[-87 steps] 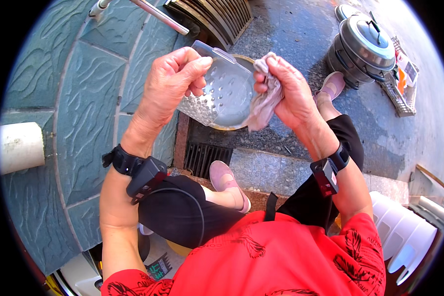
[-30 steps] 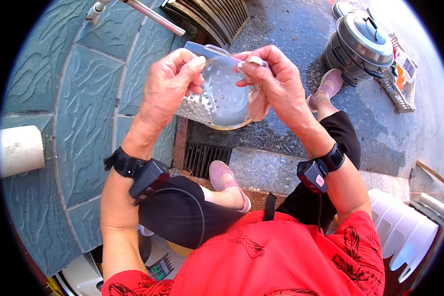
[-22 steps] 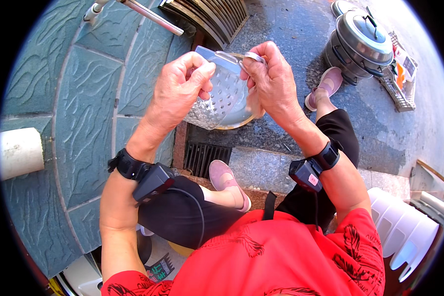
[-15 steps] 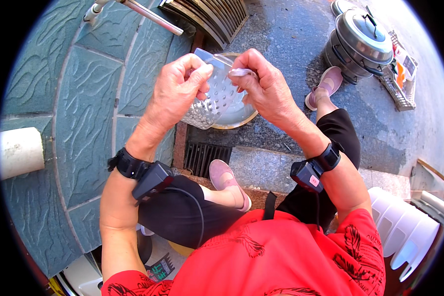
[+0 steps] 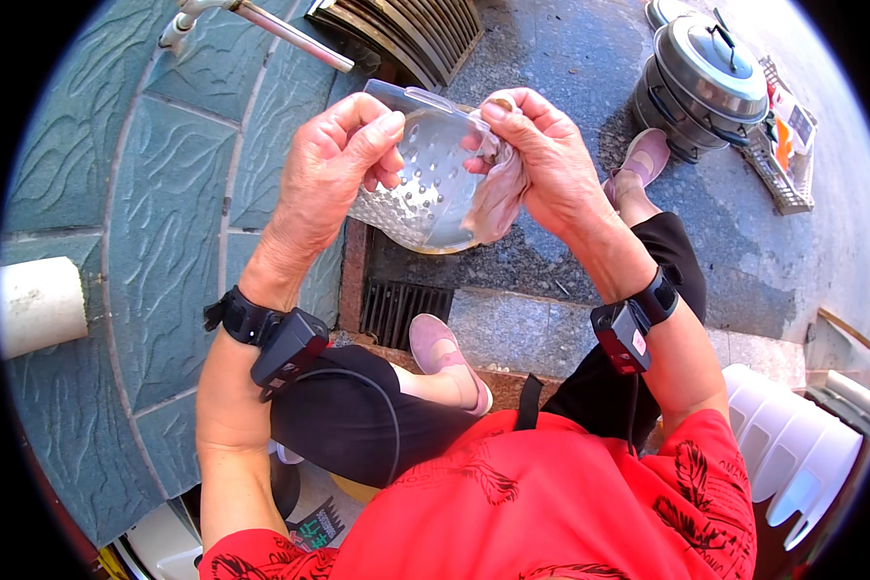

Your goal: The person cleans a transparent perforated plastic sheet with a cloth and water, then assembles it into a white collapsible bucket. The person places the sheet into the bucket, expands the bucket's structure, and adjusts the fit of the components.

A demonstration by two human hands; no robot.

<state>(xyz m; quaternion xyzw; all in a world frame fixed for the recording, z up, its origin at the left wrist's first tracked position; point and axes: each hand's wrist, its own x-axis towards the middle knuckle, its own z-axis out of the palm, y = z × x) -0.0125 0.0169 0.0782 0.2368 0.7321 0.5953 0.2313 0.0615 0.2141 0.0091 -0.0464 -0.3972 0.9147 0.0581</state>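
Left hand (image 5: 343,162): fingers pinch the left side of the clear dimpled container (image 5: 418,184), apparently to steady it above the round basin (image 5: 443,251). Right hand (image 5: 543,155): fingers pinch cloth (image 5: 501,193) at the container's right edge, likely so fabric bears there. Count: one container, one cloth, one basin.

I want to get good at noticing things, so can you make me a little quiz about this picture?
1. Multiple choice: what is the right hand holding?
A) a spoon
B) a cloth
C) a brush

2. True or false: the clear bumpy plastic piece is lying on the ground.

3. Fill in the colour: the person's shirt is ____.

Key:
1. B, a cloth.
2. False; the left hand holds it up in the air.
3. Red.
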